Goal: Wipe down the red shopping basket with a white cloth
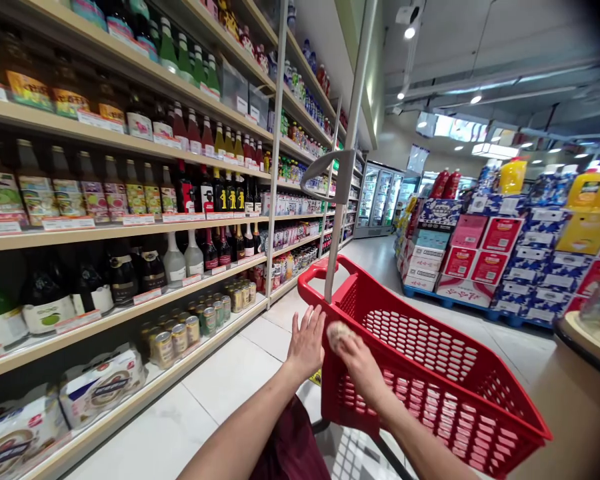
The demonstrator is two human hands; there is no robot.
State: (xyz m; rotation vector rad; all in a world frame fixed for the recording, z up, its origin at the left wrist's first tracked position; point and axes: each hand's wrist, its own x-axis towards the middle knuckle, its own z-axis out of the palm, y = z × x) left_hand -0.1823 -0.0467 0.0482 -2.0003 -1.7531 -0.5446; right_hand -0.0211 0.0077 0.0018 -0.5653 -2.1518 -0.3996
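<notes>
A red plastic shopping cart [425, 333] with a perforated basket stands just in front of me. My left hand [306, 341] lies with fingers stretched out at the near corner of the basket, below the red handle [314, 277]. It appears to rest on the cart, though the exact contact is hard to see. In my right hand [361, 368] is a crumpled, pale cloth [339, 335], held against the basket's red outer wall. A grey metal pole [347, 200] with a grey loop-shaped bracket [333, 177] rises from the handle end.
Shelves [130, 230] of bottles and cans run along the left. Stacked drink cartons [473, 257] stand on a blue pallet [450, 301] at the right. A round beige counter [575, 380] is close by on the right. Glass-door fridges [379, 193] line the far end.
</notes>
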